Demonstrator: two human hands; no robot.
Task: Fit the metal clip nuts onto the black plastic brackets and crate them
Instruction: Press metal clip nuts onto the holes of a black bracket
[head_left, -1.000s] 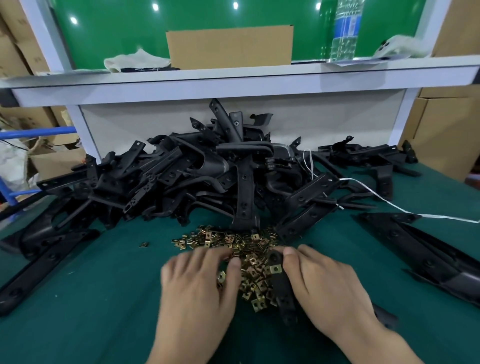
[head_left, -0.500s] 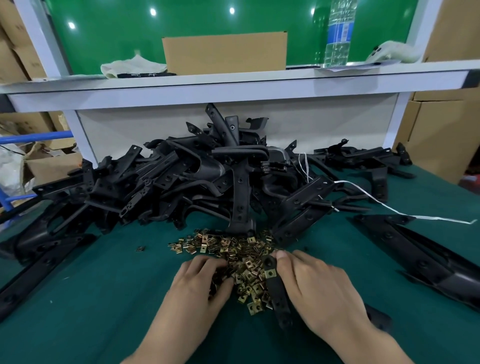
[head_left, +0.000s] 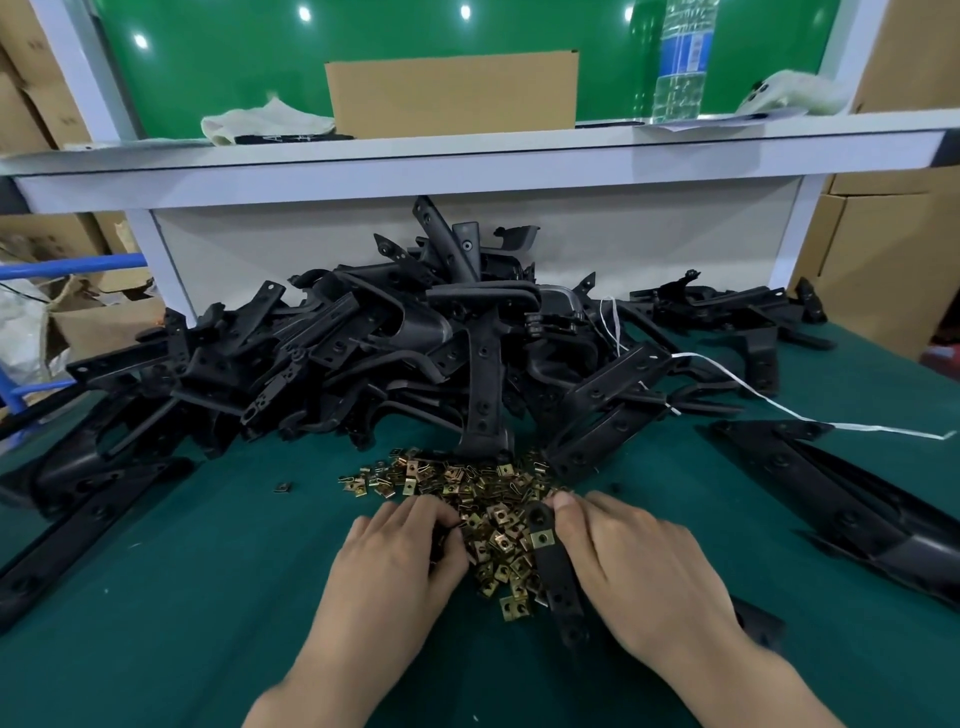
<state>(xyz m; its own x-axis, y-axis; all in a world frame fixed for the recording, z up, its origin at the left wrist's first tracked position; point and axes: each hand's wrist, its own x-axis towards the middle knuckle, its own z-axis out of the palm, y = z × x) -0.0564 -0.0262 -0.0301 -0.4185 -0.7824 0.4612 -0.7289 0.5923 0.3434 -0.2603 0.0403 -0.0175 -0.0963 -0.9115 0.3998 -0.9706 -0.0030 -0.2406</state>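
Observation:
A heap of brass-coloured clip nuts (head_left: 488, 499) lies on the green table in front of me. My right hand (head_left: 639, 566) grips a black plastic bracket (head_left: 558, 582) lying on the table, thumb and fingers at its far end, where one clip nut (head_left: 541, 539) sits on it. My left hand (head_left: 400, 556) rests on the left side of the heap with its fingers curled into the nuts; whether it pinches one is hidden. A big pile of black brackets (head_left: 415, 353) fills the table behind the nuts.
Long black brackets lie at the left (head_left: 78, 530) and right (head_left: 841, 499). A white string (head_left: 779, 410) trails right from the pile. One stray nut (head_left: 283, 487) lies left of the heap. A white shelf (head_left: 467, 161) carries a cardboard box (head_left: 452, 93) and a bottle (head_left: 680, 57).
My left hand's fingers have curled in from a flat spread over the nuts. My right hand keeps hold of the bracket. The view has tilted slightly.

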